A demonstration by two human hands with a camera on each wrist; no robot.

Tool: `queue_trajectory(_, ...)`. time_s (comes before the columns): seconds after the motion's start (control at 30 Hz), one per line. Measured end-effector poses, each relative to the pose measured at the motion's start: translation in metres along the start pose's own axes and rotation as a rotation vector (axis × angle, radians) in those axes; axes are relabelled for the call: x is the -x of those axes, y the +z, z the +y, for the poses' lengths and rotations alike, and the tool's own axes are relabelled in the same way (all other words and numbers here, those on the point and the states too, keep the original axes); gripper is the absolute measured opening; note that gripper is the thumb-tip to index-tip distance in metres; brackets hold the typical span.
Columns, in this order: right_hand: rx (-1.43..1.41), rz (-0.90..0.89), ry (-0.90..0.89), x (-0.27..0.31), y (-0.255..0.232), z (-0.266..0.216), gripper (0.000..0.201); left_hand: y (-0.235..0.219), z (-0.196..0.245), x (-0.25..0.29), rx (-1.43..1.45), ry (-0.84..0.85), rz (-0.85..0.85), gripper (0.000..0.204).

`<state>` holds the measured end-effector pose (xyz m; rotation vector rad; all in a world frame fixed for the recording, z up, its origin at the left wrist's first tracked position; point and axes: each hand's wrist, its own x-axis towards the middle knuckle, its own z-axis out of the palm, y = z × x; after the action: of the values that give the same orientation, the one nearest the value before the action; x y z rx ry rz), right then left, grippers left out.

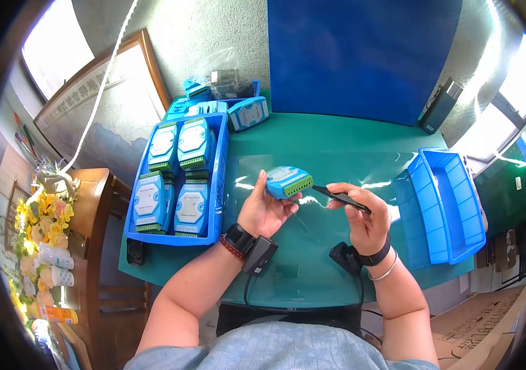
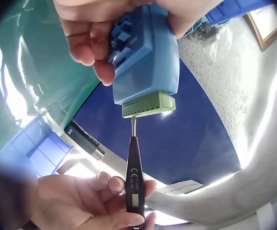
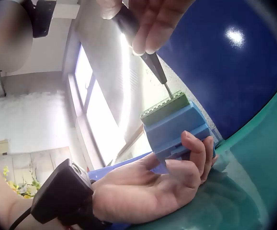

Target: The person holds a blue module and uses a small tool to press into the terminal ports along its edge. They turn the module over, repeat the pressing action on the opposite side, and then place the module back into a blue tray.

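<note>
The left hand (image 1: 265, 209) grasps a blue terminal-block module (image 1: 289, 182), fingers and thumb curled round its body, holding it above the green tabletop (image 1: 312, 142) near the front middle. The module's green screw-terminal strip (image 2: 148, 106) faces the right hand (image 1: 361, 216). That hand pinches a dark tester screwdriver (image 1: 340, 198) between fingers and thumb; its metal tip touches the green strip, as both wrist views show.

To the left on the tabletop sits a blue plastic bin (image 1: 218, 185) filled with more modules (image 1: 176, 176) of the same kind, lying in rows with white labels up and green terminal strips at their ends. Behind it stands another blue bin (image 1: 179, 110) with one module (image 1: 248, 113) leaning at its edge and a clear plastic bag (image 1: 223, 74) beside it. At the right edge of the tabletop lies a third blue bin (image 1: 454, 206), tilted on its side with its open face showing; nothing shows inside it. A blue panel (image 1: 361, 55) stands upright at the back against the wall, and a dark device (image 1: 440, 105) leans just right of it.
</note>
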<state>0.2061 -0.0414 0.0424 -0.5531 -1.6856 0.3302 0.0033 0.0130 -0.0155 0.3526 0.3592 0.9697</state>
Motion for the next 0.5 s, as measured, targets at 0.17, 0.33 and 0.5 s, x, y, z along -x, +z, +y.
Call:
queue_trajectory(0.17,-0.028,0.013,0.012,-0.0008,0.0003,-0.0008,0.017,-0.0014,-0.0002,-0.0003,0.0,0.0,-0.01,0.055)
queue_trajectory(0.33,-0.056,0.034,0.062,-0.0019,-0.0021,-0.0017,0.017,0.0,-0.0015,-0.0003,0.012,0.01,0.014,0.055)
queue_trajectory(0.5,-0.143,0.103,0.09,-0.007,-0.0062,-0.0078,0.023,-0.0013,-0.0023,-0.0008,0.017,0.029,0.032,0.057)
